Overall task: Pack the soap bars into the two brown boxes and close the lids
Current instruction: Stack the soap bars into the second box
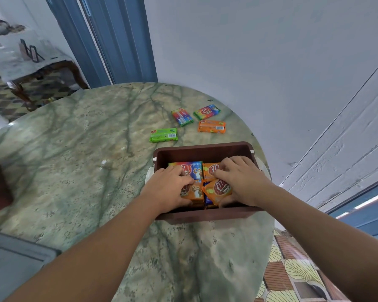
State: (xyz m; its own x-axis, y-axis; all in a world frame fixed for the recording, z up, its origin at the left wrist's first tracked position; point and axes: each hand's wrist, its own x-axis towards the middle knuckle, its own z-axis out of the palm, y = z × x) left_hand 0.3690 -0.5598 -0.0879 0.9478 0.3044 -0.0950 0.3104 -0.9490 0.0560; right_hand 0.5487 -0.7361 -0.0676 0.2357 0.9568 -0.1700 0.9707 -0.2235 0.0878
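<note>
Soft even daylight, faint shadows, strong wide-angle bending at edges, corners slightly blurred

single head view, looking forward-down, close over table [96,149].

Box [203,150]: I see it on the table [85,149], right of centre, near its right edge.
In the box: I count soap bars [195,170] packed side by side, some behind, some in front.
Left hand [168,188]: inside the box, on its left bars.
Right hand [242,182]: inside the box, on its right bars.
Loose bars [211,126]: four on the table behind the box, apart from it; one [163,135] lies to the left, nearest the box, three sit further back to the right.
</note>
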